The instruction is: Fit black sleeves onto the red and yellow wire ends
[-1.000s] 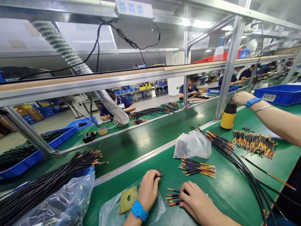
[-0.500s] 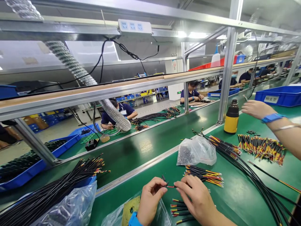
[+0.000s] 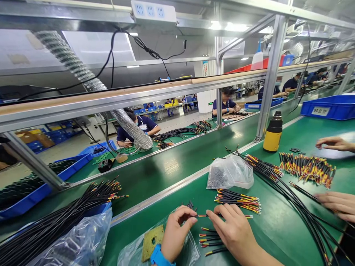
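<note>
My left hand, with a blue band on the wrist, pinches the left tip of a short black cable, where something small and dark shows at the fingertips. My right hand grips the cable's black part between thumb and fingers. A thin red-yellow wire of this cable bridges the two hands, and its other wire ends stick out right of my right hand. Small black tubes lie just beyond my left fingers. Beneath my right hand are several short cables; another bundle lies behind it.
A sponge rests on a plastic bag at front left. Behind are a bag of small dark parts and a yellow-black bottle-shaped object. A co-worker's hands reach in from the right, near long black cables and a cable pile.
My hands keep their pinch, and the cable's far wire ends now show right of my right hand. The co-worker's raised hand has dropped away; two hands now show at the right edge.
</note>
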The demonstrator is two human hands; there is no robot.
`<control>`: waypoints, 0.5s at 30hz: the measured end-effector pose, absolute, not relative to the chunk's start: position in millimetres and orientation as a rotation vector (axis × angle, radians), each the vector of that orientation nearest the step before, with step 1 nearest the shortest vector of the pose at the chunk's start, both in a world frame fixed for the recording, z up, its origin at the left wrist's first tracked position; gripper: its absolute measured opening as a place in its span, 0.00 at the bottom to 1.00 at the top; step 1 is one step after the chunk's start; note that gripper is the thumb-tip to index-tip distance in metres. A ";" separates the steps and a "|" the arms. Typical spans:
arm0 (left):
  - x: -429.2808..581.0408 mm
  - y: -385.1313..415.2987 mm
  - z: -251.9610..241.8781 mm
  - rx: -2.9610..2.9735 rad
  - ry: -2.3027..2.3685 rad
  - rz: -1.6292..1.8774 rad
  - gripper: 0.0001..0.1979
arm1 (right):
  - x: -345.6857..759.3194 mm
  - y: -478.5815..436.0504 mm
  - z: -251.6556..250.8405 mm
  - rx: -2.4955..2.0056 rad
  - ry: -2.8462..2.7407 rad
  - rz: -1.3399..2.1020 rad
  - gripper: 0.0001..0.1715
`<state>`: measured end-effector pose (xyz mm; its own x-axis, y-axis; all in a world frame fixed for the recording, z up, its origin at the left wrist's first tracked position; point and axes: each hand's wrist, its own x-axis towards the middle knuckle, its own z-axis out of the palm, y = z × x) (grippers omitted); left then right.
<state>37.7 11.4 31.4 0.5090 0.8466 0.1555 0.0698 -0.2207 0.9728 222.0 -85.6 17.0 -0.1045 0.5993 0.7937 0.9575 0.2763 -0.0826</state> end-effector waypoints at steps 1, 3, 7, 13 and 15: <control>38.3 11.1 29.3 1.605 0.802 0.878 0.05 | 222.4 -86.0 16.9 -1.410 -1.794 -0.605 0.16; 39.5 10.6 25.4 1.522 0.812 0.879 0.08 | 223.4 -87.2 17.2 -1.411 -1.800 -0.598 0.15; 40.6 8.7 23.9 1.485 0.814 0.888 0.08 | 225.7 -90.6 19.4 -1.425 -1.858 -0.607 0.14; 43.7 -1.4 37.1 1.832 0.814 0.879 0.04 | 223.0 -91.0 16.7 -1.300 -1.865 -0.460 0.15; 44.5 -5.5 40.2 1.886 0.813 0.873 0.05 | 221.7 -89.3 12.3 -1.290 -1.802 -0.282 0.14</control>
<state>44.5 -5.5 40.2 0.5389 0.8056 0.2461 0.1881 -0.3999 0.8971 221.7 -89.3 12.3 -0.0767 0.6530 0.7535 0.8522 0.4352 -0.2904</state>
